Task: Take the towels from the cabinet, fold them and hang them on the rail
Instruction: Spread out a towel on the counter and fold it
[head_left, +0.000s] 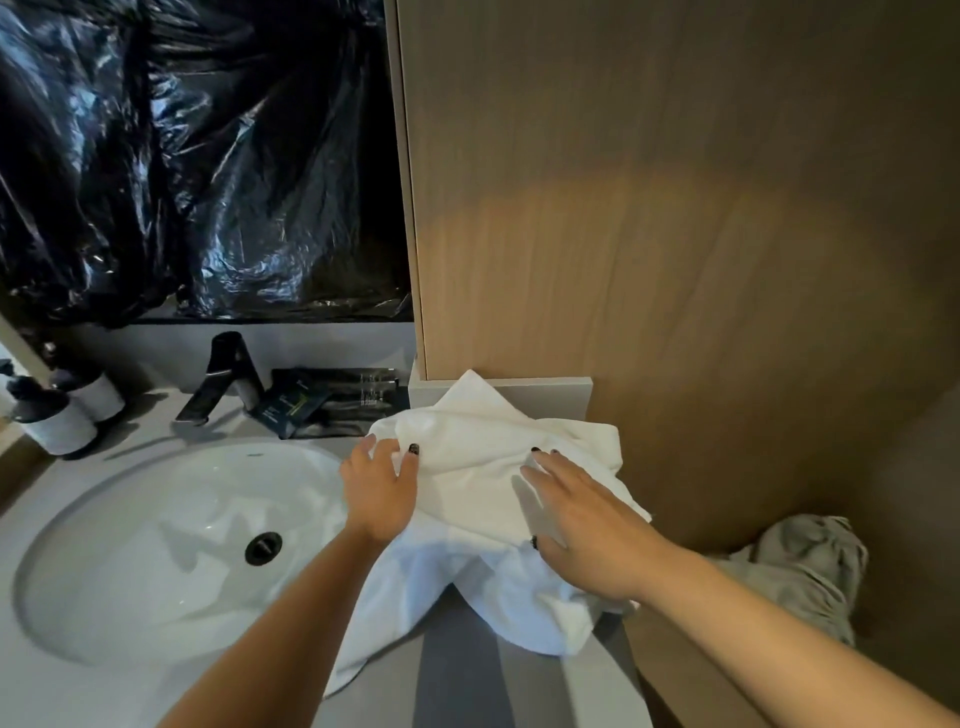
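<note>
White towel (483, 467) lay crumpled beside sink (130, 519); soft, limp, best taken at corners. Left hand (382, 493) pinched edge; right hand (587, 530) pressed flat, fingers (540, 475) apart.

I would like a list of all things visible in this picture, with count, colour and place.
towel: one, white, crumpled on the counter right of the sink
sink: one, white, left
drain: one, black, in the sink
faucet: one, black, behind the sink
bottles: two, white with dark tops, far left
packets: dark, beside the faucet
plastic sheet: one, black, above the sink
wood panel: one, brown, right
grey cloth: one, low right
left hand: on the towel's left edge
right hand: flat on the towel
</note>
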